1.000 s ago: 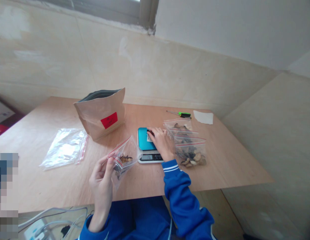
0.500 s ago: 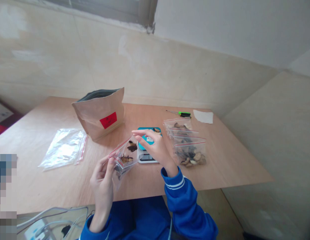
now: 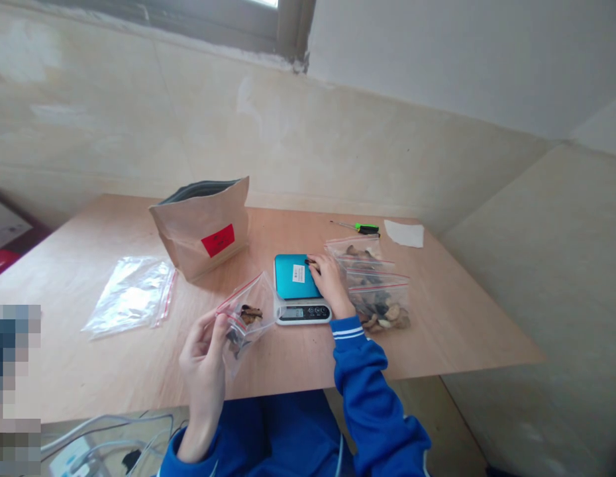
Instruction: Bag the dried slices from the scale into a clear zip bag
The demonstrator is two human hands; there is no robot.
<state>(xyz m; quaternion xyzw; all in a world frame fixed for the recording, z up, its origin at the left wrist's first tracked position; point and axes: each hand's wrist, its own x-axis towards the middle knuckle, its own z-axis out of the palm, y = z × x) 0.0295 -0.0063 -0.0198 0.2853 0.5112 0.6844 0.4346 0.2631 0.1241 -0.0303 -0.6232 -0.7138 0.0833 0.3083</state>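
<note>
The left hand (image 3: 205, 358) pinches the rim of a clear zip bag (image 3: 261, 301) between thumb and fingers, holding it tilted above the front of the table (image 3: 437, 324), its mouth gaping toward the scale (image 3: 287, 286). Brown dried pieces (image 3: 251, 314) show inside that bag, with darker ones lower down. The right hand (image 3: 332, 281) reaches over the right side of the scale, thumb and fingers bent around a small dark piece (image 3: 312, 264) at the far right corner of the turquoise plate; whether they pinch it or only touch it, one cannot tell. The plate carries a white sticker (image 3: 299, 273), and the display (image 3: 299, 313) in front of it is lit, its digits too small to read. Just right of the right hand, filled bags (image 3: 382, 305) lie overlapping in a row, dried slices visible through the plastic. Behind them are a green-and-black screwdriver (image 3: 362, 228) and a white scrap of paper (image 3: 404, 234). Left of the scale, a brown pouch (image 3: 201, 235) stands open at the top, a red label (image 3: 218, 240) on its front. Flat clear bags (image 3: 129, 291) lie beside it, farther left. Both sleeves (image 3: 365, 377) are blue.
</note>
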